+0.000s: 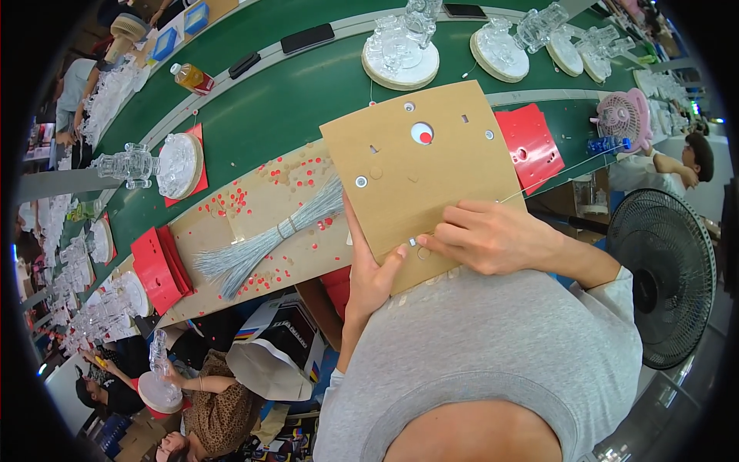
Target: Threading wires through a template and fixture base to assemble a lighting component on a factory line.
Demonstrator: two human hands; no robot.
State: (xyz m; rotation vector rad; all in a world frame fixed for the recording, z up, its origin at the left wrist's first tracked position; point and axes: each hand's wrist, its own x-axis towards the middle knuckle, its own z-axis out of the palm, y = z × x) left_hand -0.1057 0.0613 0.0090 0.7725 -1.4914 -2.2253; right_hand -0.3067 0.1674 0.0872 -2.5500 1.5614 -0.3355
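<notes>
A brown cardboard sheet (454,181) with several small holes and slots is tilted up in front of my chest. My left hand (371,279) is closed on its lower left edge, with the thumb on the face beside a small slot. Curled over the lower part of the sheet, my right hand (483,237) has its fingertips pressed together at that same slot. From behind its knuckles a thin wire (554,175) runs toward the upper right; the fingers hide its other end. Left of the sheet lies a tied bundle of grey wires (265,245).
Red and brown paper bits are strewn over a cardboard mat (223,231). Red sheets (160,266) lie at its left end, another red sheet (530,146) right of my board. Clear plastic figures on round bases (400,61) stand on the green table (254,108). A black fan (662,277) stands at right.
</notes>
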